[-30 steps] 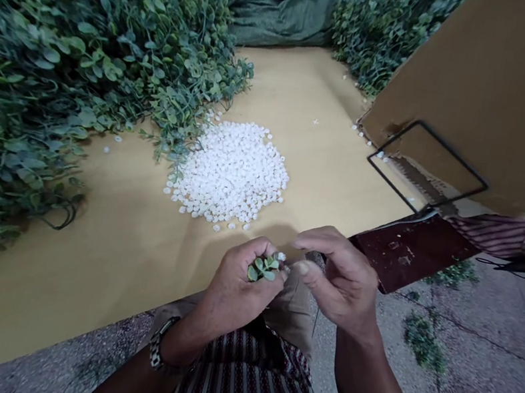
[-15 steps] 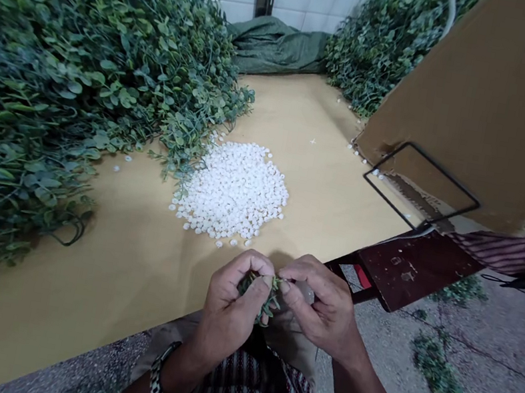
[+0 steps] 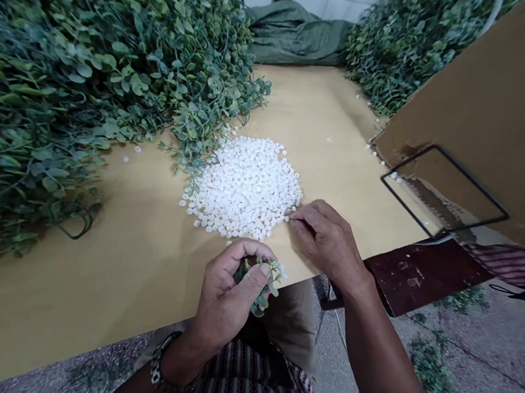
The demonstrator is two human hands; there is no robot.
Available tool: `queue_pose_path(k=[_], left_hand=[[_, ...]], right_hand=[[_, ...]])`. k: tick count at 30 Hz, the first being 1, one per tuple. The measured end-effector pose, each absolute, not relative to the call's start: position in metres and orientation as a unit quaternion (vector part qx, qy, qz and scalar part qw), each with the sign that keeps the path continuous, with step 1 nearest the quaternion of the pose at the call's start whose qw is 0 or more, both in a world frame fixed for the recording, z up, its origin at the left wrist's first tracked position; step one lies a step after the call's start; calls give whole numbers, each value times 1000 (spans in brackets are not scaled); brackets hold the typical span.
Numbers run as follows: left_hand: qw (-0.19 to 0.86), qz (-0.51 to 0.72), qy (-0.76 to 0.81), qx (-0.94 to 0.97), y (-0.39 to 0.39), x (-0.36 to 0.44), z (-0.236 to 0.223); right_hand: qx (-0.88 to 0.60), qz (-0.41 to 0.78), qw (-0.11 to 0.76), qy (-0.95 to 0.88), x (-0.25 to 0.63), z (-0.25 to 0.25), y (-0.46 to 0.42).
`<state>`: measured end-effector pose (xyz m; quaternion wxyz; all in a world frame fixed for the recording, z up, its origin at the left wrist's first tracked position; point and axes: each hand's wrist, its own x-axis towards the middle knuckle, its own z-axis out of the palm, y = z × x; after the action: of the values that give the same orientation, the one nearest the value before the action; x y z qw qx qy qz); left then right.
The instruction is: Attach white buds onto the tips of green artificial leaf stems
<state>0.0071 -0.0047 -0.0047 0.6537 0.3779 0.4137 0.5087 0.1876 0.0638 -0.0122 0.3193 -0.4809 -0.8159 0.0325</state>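
Observation:
My left hand is closed around a small sprig of artificial leaves just over the table's front edge. Green leaf tips poke out between its thumb and fingers. My right hand reaches to the right rim of a pile of small white plastic rings. Its thumb and forefinger are pinched together at the pile's edge. Whatever lies between those fingertips is too small to make out.
A big heap of artificial greenery covers the table's left side, and another heap stands at the back right. A cardboard sheet with a black wire frame leans at the right. Green cloth lies at the back.
My right hand has left the sprig and moved up to the white pile's edge. My left hand keeps hold of the sprig. The view has shifted slightly.

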Motion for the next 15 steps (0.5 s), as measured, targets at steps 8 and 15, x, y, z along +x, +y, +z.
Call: queue_pose_path(k=[8,15], left_hand=[[645,544,385,374,-1,10,-4],[651,537,393,366,-3,9,-6]], right_hand=[[-494,-12,305,-814,193,-15,52],[-481,23,339,-808,204,-18,43]])
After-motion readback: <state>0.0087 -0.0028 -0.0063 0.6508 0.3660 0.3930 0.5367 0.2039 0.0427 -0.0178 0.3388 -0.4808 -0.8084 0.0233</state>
